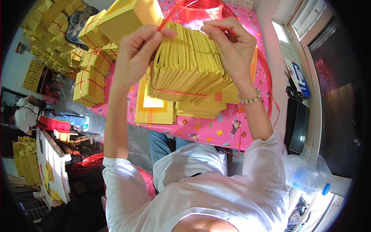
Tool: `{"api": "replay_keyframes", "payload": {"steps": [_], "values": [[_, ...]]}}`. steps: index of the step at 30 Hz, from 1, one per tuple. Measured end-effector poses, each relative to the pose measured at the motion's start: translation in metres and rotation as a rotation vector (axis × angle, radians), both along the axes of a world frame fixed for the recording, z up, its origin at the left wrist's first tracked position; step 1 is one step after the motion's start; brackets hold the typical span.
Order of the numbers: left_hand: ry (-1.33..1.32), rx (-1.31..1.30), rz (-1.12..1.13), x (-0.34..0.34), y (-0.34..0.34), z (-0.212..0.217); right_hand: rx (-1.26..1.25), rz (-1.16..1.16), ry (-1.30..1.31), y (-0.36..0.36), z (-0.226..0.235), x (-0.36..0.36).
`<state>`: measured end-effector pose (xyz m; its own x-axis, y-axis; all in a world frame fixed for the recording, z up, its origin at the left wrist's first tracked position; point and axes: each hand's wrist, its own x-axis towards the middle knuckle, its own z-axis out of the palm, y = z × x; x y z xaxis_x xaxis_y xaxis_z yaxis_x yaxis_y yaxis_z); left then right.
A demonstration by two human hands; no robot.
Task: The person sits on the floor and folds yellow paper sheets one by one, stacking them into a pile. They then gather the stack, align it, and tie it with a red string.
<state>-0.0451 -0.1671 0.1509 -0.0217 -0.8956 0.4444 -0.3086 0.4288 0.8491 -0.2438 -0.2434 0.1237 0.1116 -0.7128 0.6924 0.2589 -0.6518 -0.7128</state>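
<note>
A thick bundle of folded yellow paper point(187, 58) stands on the table in front of me, its folds facing up. A red strap point(181, 92) runs around its near side. My left hand point(138, 52) is closed at the bundle's upper left, pinching the strap between thumb and fingers; a length of it rises above the fingertips. At the upper right my right hand point(236, 46) is also closed, with red strap showing at its curled fingers. A beaded bracelet point(250, 99) is on my right wrist. Flat yellow paper stacks point(201, 108) lie just under and before the bundle.
A pink patterned tablecloth point(193, 129) covers the table. A red round container point(203, 11) with red strands stands at the back. Tied yellow bundles point(89, 86) and a yellow box point(129, 19) are at left. Loose red straps point(266, 77) hang along the right edge. Another person point(29, 114) is far left.
</note>
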Motion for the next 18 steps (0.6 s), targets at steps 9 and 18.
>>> {"api": "replay_keyframes", "payload": {"steps": [9, 18], "values": [[0.138, 0.182, -0.048, -0.002, 0.009, -0.025, -0.276, -0.045, 0.146, -0.014, 0.0, -0.008], [-0.334, 0.165, 0.096, 0.013, 0.015, -0.054, -0.244, 0.123, 0.451, -0.008, -0.011, -0.01]]}}
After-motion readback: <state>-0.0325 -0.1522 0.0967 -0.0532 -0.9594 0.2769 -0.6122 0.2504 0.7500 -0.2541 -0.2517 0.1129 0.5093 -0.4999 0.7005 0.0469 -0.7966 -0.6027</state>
